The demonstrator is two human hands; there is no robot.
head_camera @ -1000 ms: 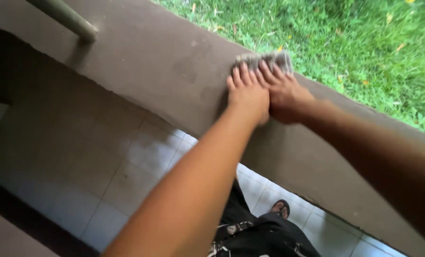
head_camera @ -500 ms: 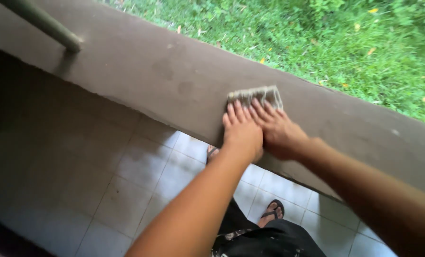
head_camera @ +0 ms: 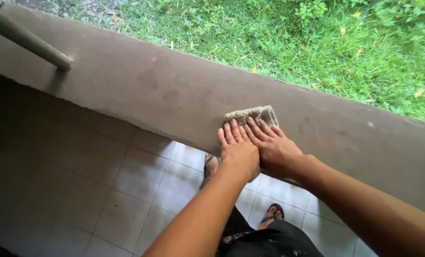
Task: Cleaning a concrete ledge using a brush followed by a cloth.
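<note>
A folded cloth lies on top of a low wall, near its inner edge. The left hand and right hand rest side by side on the cloth's near part — left of the two touching the right. A pipe meets the wall top far to the left. Beyond the wall lies grass; before it, a tiled floor — with two sandalled feet below the hands.
</note>
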